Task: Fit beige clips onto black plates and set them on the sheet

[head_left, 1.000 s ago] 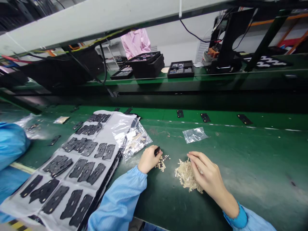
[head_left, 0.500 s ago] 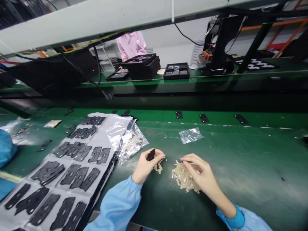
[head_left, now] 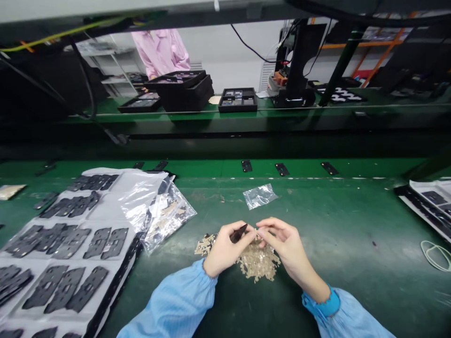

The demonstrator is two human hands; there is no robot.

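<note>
My left hand (head_left: 225, 249) is closed on a small flat black part (head_left: 238, 233), pinched between thumb and fingers. My right hand (head_left: 283, 244) meets it fingertip to fingertip, pinching a tiny beige piece too small to name. Both hands hover just above a pile of small beige pieces (head_left: 256, 263) on the green belt. A smaller heap of beige pieces (head_left: 204, 244) lies to the left of my left hand.
A white sheet with several flat black parts (head_left: 70, 244) covers the left. A clear bag of beige pieces (head_left: 169, 217) lies beside it, an empty small bag (head_left: 260, 195) farther back. Black trays (head_left: 237, 99) sit on the far shelf near a person in pink (head_left: 160, 49). A tray edge (head_left: 423, 206) is at right.
My hands have come together over the beige pile; the right hand lifted off the pile to meet the left, which raised the black part. The camera view swung right.
</note>
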